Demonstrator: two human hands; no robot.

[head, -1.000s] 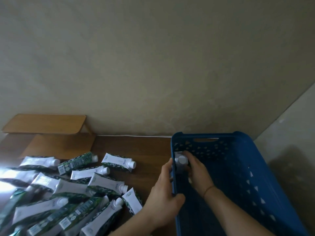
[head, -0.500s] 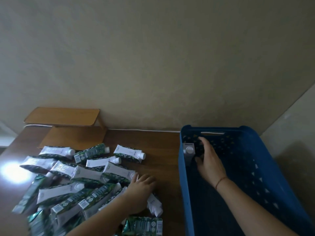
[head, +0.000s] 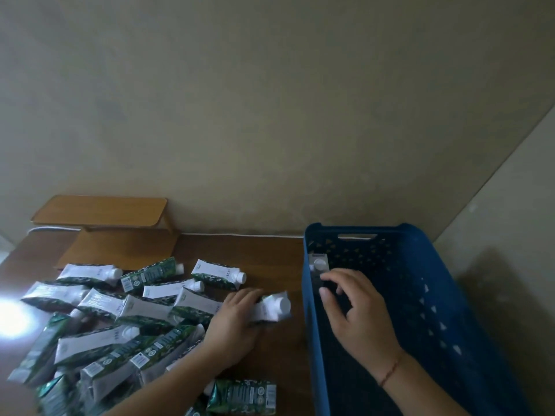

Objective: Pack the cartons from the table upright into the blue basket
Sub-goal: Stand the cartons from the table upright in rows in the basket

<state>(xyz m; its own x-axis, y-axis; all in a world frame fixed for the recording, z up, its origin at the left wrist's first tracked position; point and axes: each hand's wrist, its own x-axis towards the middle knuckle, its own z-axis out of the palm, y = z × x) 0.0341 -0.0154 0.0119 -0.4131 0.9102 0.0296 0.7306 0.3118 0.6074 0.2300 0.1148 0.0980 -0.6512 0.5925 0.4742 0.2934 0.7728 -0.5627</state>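
- Cartons [head: 126, 331], green and white with white screw caps, are seen lying on their sides in a loose heap across the near left of the dark wooden table [head: 270, 349]; several overlap one another.
- One green carton [head: 243, 396] is seen apart from the heap at the near edge, lying flat just beside the left forearm.
- A bright glare patch [head: 9, 316] is cast on the tabletop at the far left edge.
- The left hand [head: 237, 319] is laid over a carton at the right edge of the heap, and its fingers are curled round the carton's body; this held carton [head: 271, 307] is tilted with its white cap pointing right, toward the basket, and whether it is off the table cannot be told.
- The right hand [head: 357, 313] is held inside the blue basket [head: 444, 283], fingers loosely spread and slightly bent, and nothing is gripped by it; a thin red cord is worn at the wrist.
- The blue basket is set on the right of the table, its left wall near the held carton.
- One upright carton [head: 319, 264] is stood in the basket's far left corner, cap up, just beyond the right hand's fingertips.
- A small wooden shelf [head: 102, 210] is placed at the table's far left.
- A white cable [head: 240, 235] is run along the table's far edge, against the beige wall [head: 270, 100].
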